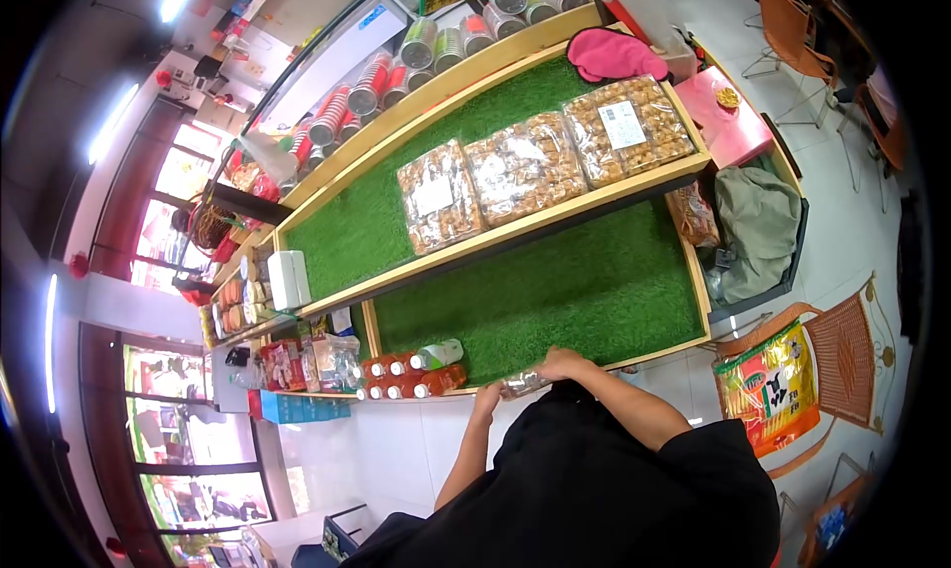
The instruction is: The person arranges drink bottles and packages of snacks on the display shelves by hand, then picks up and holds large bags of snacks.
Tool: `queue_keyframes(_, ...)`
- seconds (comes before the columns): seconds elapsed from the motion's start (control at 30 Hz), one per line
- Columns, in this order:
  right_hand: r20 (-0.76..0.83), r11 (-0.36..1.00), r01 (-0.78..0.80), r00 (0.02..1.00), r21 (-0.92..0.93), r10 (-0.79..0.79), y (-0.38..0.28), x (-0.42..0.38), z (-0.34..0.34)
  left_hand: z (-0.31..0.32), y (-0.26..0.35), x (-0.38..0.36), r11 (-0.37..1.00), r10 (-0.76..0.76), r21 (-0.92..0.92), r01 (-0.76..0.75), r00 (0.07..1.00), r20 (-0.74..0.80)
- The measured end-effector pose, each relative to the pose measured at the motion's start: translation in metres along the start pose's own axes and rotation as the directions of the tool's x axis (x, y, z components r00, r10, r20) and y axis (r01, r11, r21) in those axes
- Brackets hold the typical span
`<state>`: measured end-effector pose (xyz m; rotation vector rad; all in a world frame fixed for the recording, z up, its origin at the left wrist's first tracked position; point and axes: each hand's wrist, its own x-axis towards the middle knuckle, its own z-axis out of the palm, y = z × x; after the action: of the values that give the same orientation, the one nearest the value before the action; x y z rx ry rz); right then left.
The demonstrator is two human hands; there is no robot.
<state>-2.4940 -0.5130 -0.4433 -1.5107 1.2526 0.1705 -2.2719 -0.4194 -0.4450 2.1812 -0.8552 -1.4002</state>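
A small clear plastic package [522, 383] lies at the front edge of the lower green shelf [555, 291]. What it holds is too small to make out. My left hand [486, 401] closes on its left end, near the drink bottles. At its right end my right hand [563, 362] is closed on it, partly over the green mat. To the left, several bottles [436, 380] with orange-red drinks and white caps lie on their sides in rows; one has a green label [438, 355].
On the upper shelf are three bagged blocks of brown snacks [525, 169] and a pink cloth item [616, 55]. Stacked cups [371, 83] lie behind. A wicker chair [847, 360] with a yellow bag [768, 390] stands right. A white box [289, 281] sits left.
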Motion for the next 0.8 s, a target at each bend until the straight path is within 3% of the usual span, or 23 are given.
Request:
queue_keyframes(0.07,0.076,0.988,0.151,0.986,-0.038,-0.148,-0.016,-0.021,-0.018,-0.006,0.01,-0.023,0.987,-0.008,-0.161,0.005,1.0,-0.016)
queue_keyframes(0.13,0.066,0.979,0.201,0.978,-0.028,-0.199,-0.04,-0.042,-0.03,-0.025,0.011,-0.037,0.988,0.052,-0.142,-0.064,0.995,-0.087)
queue_keyframes(0.17,-0.067,0.959,0.282,0.956,-0.036,-0.284,-0.05,-0.045,-0.03,-0.034,0.025,-0.052,0.99,0.072,-0.11,-0.087,0.988,-0.137)
queue_keyframes(0.2,-0.194,0.931,0.362,0.91,-0.058,-0.366,-0.062,-0.05,-0.03,-0.05,0.03,-0.062,0.956,0.243,-0.146,-0.254,0.966,-0.087)
queue_keyframes(0.23,-0.238,0.912,0.406,0.882,-0.059,-0.407,-0.08,-0.062,-0.038,-0.054,0.06,-0.088,0.948,0.254,-0.135,-0.29,0.939,-0.234)
queue_keyframes(0.27,-0.275,0.891,0.451,0.85,-0.06,-0.449,-0.1,-0.078,-0.048,-0.063,0.075,-0.1,0.953,0.208,-0.124,-0.277,0.893,-0.399)
queue_keyframes(0.3,-0.258,0.884,0.46,0.847,-0.078,-0.464,-0.117,-0.088,-0.054,-0.077,0.093,-0.114,0.942,0.273,-0.049,-0.331,0.843,-0.463)
queue_keyframes(0.37,-0.47,0.733,0.677,0.627,-0.066,-0.622,-0.15,-0.106,-0.063,-0.102,0.135,-0.144,0.865,0.406,-0.016,-0.502,0.718,-0.565)
queue_keyframes(0.4,-0.458,0.719,0.691,0.619,-0.07,-0.639,-0.166,-0.116,-0.07,-0.108,0.157,-0.161,0.806,0.417,-0.073,-0.587,0.652,-0.633)
queue_keyframes(0.43,-0.501,0.648,0.759,0.537,-0.064,-0.679,-0.182,-0.126,-0.077,-0.111,0.175,-0.168,0.769,0.448,0.059,-0.636,0.472,-0.759)
queue_keyframes(0.47,-0.545,0.571,0.819,0.452,-0.061,-0.706,-0.197,-0.136,-0.084,-0.125,0.189,-0.174,0.747,0.52,0.134,-0.651,0.446,-0.728)
queue_keyframes(0.53,-0.529,0.537,0.841,0.425,-0.07,-0.734,-0.223,-0.142,-0.094,-0.131,0.224,-0.187,0.702,0.516,0.192,-0.686,0.303,-0.801)
queue_keyframes(0.57,-0.594,0.474,0.877,0.336,-0.086,-0.73,-0.234,-0.138,-0.097,-0.138,0.235,-0.186,0.697,0.517,0.195,-0.69,0.296,-0.803)
queue_keyframes(0.6,-0.659,0.413,0.904,0.244,-0.111,-0.712,-0.245,-0.133,-0.101,-0.145,0.246,-0.181,0.626,0.586,0.244,-0.741,0.241,-0.774)
queue_keyframes(0.63,-0.696,0.414,0.902,0.221,-0.12,-0.683,-0.254,-0.123,-0.104,-0.151,0.254,-0.173,0.547,0.65,0.286,-0.787,0.184,-0.738)
queue_keyframes(0.73,-0.782,0.474,0.859,0.157,-0.193,-0.603,-0.269,-0.088,-0.113,-0.162,0.272,-0.132,0.448,0.728,0.297,-0.843,0.151,-0.669)
queue_keyframes(0.8,-0.803,0.521,0.835,0.181,-0.18,-0.568,-0.275,-0.061,-0.12,-0.181,0.271,-0.083,0.487,0.744,0.229,-0.843,0.263,-0.615)
